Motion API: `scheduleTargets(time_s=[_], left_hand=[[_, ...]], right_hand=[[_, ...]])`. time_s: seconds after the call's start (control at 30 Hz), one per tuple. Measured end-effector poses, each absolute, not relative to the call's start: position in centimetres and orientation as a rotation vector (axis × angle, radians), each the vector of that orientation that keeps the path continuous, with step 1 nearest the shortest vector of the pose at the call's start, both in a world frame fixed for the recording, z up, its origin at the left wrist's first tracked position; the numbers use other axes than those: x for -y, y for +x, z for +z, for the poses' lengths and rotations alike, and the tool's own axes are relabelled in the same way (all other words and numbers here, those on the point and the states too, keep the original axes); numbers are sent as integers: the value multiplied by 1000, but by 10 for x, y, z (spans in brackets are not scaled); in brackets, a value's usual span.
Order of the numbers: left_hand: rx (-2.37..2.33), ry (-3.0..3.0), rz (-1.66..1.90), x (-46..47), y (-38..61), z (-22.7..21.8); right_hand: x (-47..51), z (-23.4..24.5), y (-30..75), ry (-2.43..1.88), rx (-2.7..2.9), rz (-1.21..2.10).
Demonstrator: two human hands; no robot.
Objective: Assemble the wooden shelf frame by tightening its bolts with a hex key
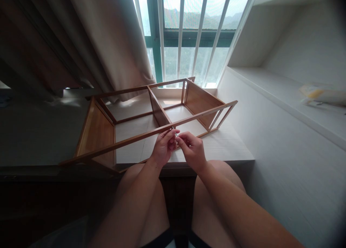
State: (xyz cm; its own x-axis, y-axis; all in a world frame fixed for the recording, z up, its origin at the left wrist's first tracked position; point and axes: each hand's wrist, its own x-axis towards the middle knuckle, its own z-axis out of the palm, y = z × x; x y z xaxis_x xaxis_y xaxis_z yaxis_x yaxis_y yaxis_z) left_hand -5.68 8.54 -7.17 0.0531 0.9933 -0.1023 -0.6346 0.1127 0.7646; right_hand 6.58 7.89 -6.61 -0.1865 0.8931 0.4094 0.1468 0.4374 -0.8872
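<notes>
A brown wooden shelf frame (129, 136) lies on its side in front of me, its panels standing upright between the long rails. At the near rail, where the middle panel (157, 109) meets it, my left hand (164, 145) is closed with its fingertips on a thin metal rod (175, 133). My right hand (192, 149) pinches the lower end of this rod between thumb and forefinger. The rod's upper end points at the rail; whether it is a hex key or a bolt I cannot make out.
The frame rests on a pale ledge (229, 147) below a barred window (194, 35). A curtain (108, 35) hangs at the left. A white wall shelf (270, 84) at the right bears a clear and yellow plastic package (321, 94). My knees are against the ledge's front edge.
</notes>
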Motion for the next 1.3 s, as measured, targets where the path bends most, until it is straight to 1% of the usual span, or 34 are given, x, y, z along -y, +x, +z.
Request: scheduleTargets(time_s=[0.3, 0.4, 0.5, 0.73, 0.93, 1.2, 1.3], left_hand=[[-757, 661, 1376, -88, -57, -75], [-768, 657, 1362, -88, -57, -76], [-781, 665, 1383, -87, -57, -76], [-769, 623, 1393, -86, -55, -71], [-742, 613, 1382, -85, -55, -70], [-742, 645, 1363, -86, -56, -71], [-739, 642, 1356, -86, -56, -71]], right_hand=[[-84, -64, 61, -687, 1300, 1564], [-86, -65, 62, -651, 1272, 1668], [-86, -67, 62, -646, 1281, 1603], [-82, -68, 63, -757, 1395, 1329], [-80, -71, 64, -828, 1459, 1223], [-79, -64, 68, -969, 1580, 815], [-78, -61, 69, -985, 1609, 720]])
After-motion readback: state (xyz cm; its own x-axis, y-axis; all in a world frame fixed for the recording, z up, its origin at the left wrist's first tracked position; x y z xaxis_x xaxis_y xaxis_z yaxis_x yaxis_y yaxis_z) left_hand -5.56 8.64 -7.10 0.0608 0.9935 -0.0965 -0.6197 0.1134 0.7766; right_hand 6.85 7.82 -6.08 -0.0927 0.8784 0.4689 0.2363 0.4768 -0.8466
